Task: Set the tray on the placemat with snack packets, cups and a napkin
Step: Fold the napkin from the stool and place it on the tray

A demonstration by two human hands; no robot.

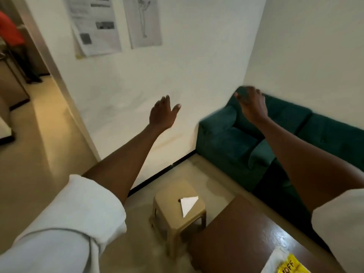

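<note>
Both my arms are stretched out in front of me at chest height, in rolled white sleeves. My left hand (162, 113) is open, fingers apart, holding nothing, in front of the white wall. My right hand (251, 104) is also empty with fingers spread, over the green sofa's arm. A white folded napkin (188, 204) lies on a small beige plastic stool (177, 211) on the floor below. A yellow and white snack packet (285, 263) shows at the bottom right on the dark brown table (236, 239). No tray, placemat or cups are in view.
A green sofa (236, 142) stands along the right wall. Papers (94, 26) hang on the white wall ahead. A doorway at left opens onto another room, where a person in a red top (9, 30) stands.
</note>
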